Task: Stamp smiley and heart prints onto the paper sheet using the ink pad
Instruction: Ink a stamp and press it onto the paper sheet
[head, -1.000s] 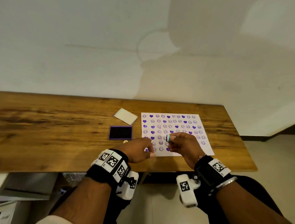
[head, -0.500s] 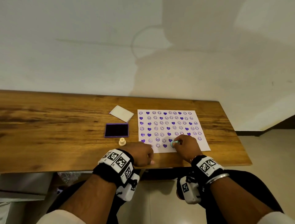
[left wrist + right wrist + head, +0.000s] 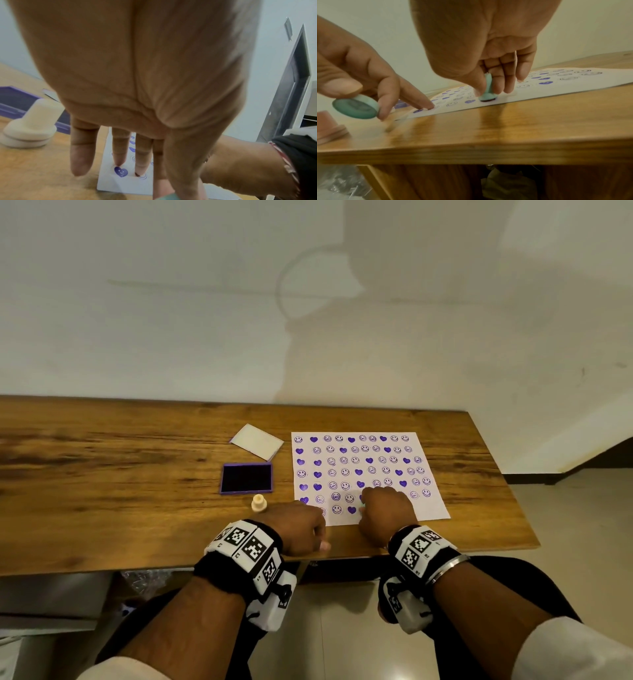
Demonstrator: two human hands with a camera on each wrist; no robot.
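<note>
Dim, warm light; soft shadows on the wall [image 3: 308, 302], glare on the table [image 3: 488, 121], blurred wrist views.

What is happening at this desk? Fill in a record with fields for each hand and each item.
right hand: presses teal stamp on sheet
left hand: fingertips hold sheet corner down; thumb pinches teal disc
sheet: rows of purple smileys and hearts, on table
pad: open, left of sheet
cream stamp: stands near pad, unheld
card: behind pad

Teal stamp [image 3: 488, 89]; white sheet [image 3: 435, 501], purple prints; cream stamp [image 3: 258, 503].
</note>
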